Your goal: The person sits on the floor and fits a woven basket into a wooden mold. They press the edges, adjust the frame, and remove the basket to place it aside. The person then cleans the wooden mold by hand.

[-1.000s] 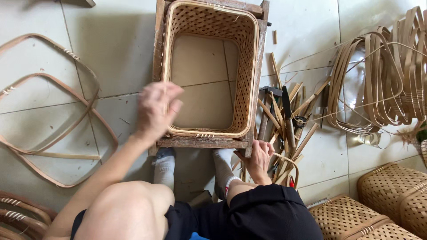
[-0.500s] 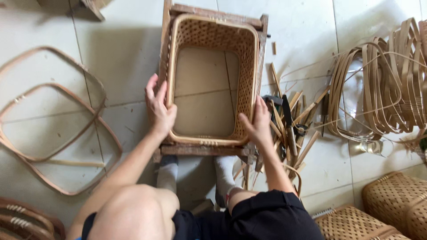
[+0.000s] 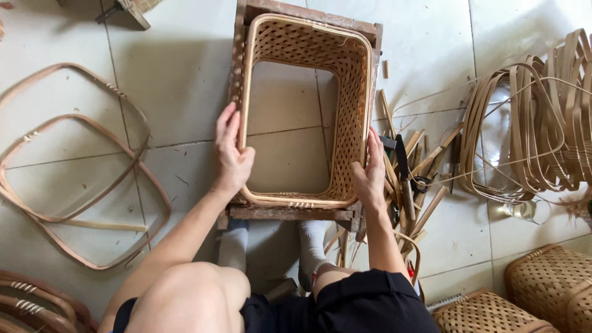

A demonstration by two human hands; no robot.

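Nearest the camera, bare knees and black shorts are seen, with two feet in grey socks set just before the wooden frame. On that frame a bottomless woven basket of rectangular shape is seated, so that the floor tiles are seen through its open middle. The near left wall of the basket is clasped by the left hand, the fingers laid flat along the outside and the thumb hooked over the pale rim. The near right wall is pressed by the right hand, palm against the outer weave, fingers pointing away from the body; whether its thumb is curled over the rim cannot be told.

Just to the right of the frame, a heap of split bamboo strips is spread on the floor, with a dark-handled tool lying among them. Farther right of the frame, a bundle of bent cane hoops is piled, and near the lower right corner finished woven baskets are stood. To the left of the frame, well apart from it, large rounded cane rims are laid flat on the tiles. Beyond the frame's far left corner, part of another wooden piece is seen at the top edge.
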